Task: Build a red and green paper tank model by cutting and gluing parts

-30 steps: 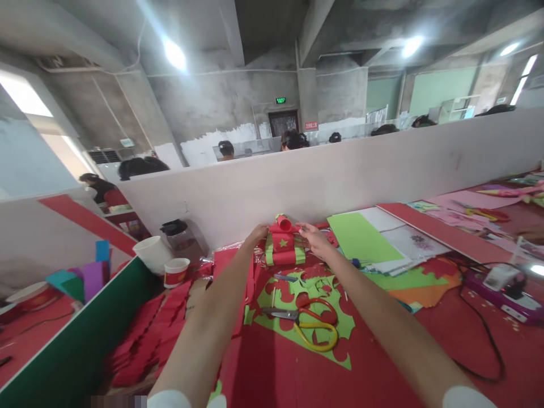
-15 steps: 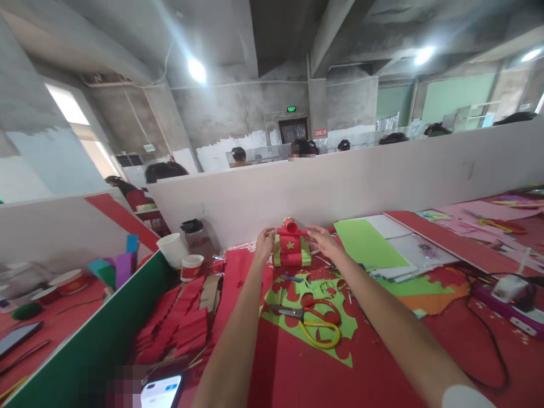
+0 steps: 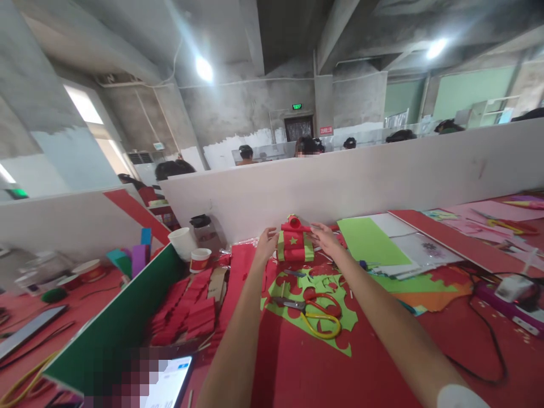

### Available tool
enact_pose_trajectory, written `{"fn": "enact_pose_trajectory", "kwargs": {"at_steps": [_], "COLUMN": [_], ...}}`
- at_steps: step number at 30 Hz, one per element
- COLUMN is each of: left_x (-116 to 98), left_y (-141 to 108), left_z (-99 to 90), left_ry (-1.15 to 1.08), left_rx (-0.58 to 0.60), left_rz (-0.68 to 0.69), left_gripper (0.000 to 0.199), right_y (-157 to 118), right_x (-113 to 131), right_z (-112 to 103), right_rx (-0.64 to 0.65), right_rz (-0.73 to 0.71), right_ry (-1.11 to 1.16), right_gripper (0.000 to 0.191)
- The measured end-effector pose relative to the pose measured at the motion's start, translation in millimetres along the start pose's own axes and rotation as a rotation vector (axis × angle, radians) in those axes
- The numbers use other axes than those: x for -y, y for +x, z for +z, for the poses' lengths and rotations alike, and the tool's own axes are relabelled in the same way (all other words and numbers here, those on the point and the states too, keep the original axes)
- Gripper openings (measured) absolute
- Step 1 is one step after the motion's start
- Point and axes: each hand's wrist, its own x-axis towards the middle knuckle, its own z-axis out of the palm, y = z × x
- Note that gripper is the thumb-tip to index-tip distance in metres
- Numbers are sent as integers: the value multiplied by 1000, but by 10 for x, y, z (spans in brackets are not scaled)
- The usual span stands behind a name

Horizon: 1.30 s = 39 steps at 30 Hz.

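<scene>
A red paper model [image 3: 293, 247] with green bands and a green star stands near the partition. Across its top lies a red paper tube [image 3: 295, 228], and a short rolled red piece with a green edge [image 3: 293, 221] sits above that. My right hand [image 3: 326, 238] has its fingertips on the tube's right end. At the model's left side, my left hand [image 3: 266, 243] is held with fingers apart, a small gap from the tube's left end. Red-and-yellow-handled scissors [image 3: 312, 309] lie on cut green paper [image 3: 340, 334] in front of the model.
Folded red paper strips [image 3: 199, 317], a paper cup [image 3: 200, 260] and a lidded jug [image 3: 203, 226] stand left, by a green divider [image 3: 119, 323]. A phone [image 3: 174, 379] lies at the front. Green sheets [image 3: 369, 241] and a purple power strip [image 3: 505, 303] are right. Several people sit beyond the white partition [image 3: 255, 192].
My left hand has drawn slightly away from the tube's left end. My right hand stays at the other end. The whole view has shifted a little to the left.
</scene>
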Motion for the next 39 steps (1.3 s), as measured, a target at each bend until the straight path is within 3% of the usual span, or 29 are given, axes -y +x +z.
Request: {"fn": "enact_pose_trajectory", "kwargs": {"at_steps": [6,9,12,15,17,21,26,33,36,39], "left_x": [123,276,383,397,364,276,202,37,69,145], "left_y": [-399,-556,-729,-900,-980,-1036,-1088,-1188,-1163,-1130], "left_z": [-235,-333,-407,-436,-430,-407,-366,-250,-245,-265], "left_ry": [190,373,505,574,607,692,768,873,848,816], "left_rx": [-26,-14,-12,3,29,91,143,318,340,341], "left_rz": [89,23,-63,-75,-68,-52,-67,-83,-98,-104], "left_gripper": [22,18,20,20,18,16,14,25,21,19], "right_y": [-193,-365,-640,-950,-1101,-1204,-1268,-1510,-1580,-1619], "right_x": [72,133,177,165,128,42,-15,-64,-113,-170], "right_z": [-68,-94,-137,-219,-279,-337,-230,14,85,136], "right_rx": [-13,0,89,273,300,258,330,572,659,695], "right_rz": [-67,-101,-130,-173,-164,-211,-322,-302,-373,-427], "right_ry": [-107,-184,-284,-438,-493,-684,-1023,-1350,-1479,-1549], "right_gripper": [29,30,23,16,15,12,12,31,44,45]}}
